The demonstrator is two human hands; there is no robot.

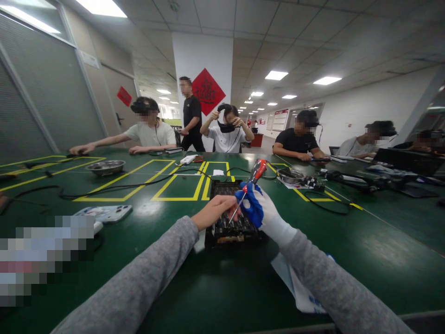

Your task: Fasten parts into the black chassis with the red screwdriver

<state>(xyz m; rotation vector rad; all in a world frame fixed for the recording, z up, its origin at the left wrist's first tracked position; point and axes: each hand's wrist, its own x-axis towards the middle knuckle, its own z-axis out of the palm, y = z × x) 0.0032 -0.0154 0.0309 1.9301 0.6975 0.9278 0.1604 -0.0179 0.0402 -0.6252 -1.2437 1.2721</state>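
Observation:
A black tray-like case (225,239) with dark parts inside lies on the green table in front of me. My right hand (257,206), in a white and blue glove, is closed around a red and black screwdriver (257,171). Its metal shaft slants down to the left, with the tip over the case. My bare left hand (217,208) reaches over the case's left side, close to the shaft. Its fingers are bent and partly hidden, and whether they hold anything cannot be made out.
On the green table (156,297), a phone (104,213) lies left and a metal bowl (106,167) beyond it. Another bowl (291,175) and black devices (351,181) stand right. Cables cross the far side. A white packet (302,292) lies under my right forearm. Several people are opposite.

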